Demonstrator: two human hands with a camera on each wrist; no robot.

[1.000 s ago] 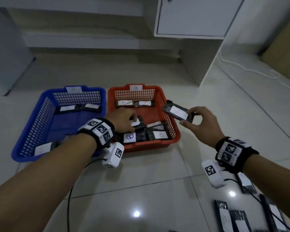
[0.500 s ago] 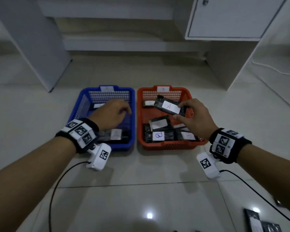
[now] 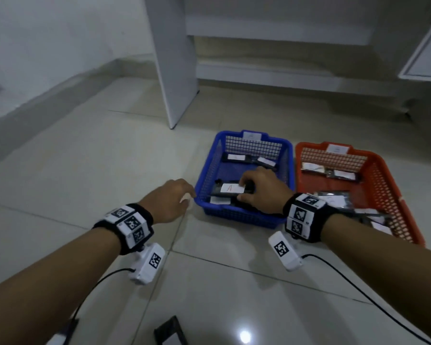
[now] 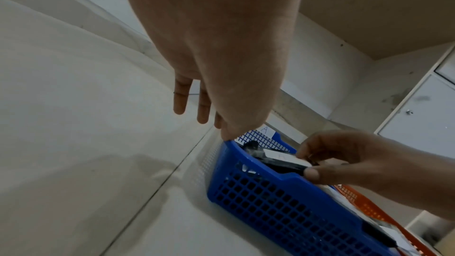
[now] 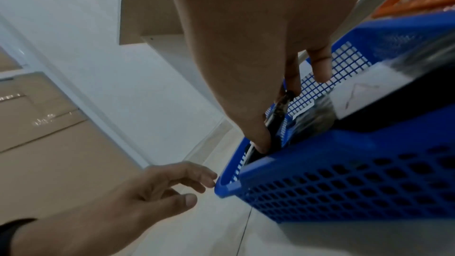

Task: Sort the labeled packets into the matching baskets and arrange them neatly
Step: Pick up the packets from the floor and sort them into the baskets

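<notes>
The left hand (image 3: 171, 199) is hovering with loose, spread fingers, its grip holding nothing, just beside the near left corner of the blue basket (image 3: 244, 217). This basket is plastic mesh, sitting on the shiny tiled floor (image 3: 85, 170). Inside it, near the front edge, the right hand (image 3: 261, 191) is pinching a flat black packet (image 3: 230, 189) with a white "A" label. The orange basket (image 3: 383, 185) is sitting just beside the blue one, holding more black packets.

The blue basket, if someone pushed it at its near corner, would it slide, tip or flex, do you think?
The blue basket would probably slide: it sits flat on glossy tile. Tipping seems unlikely, being low and wide. Its perforated plastic walls may flex slightly, and with only a few packets inside it looks light.
</notes>
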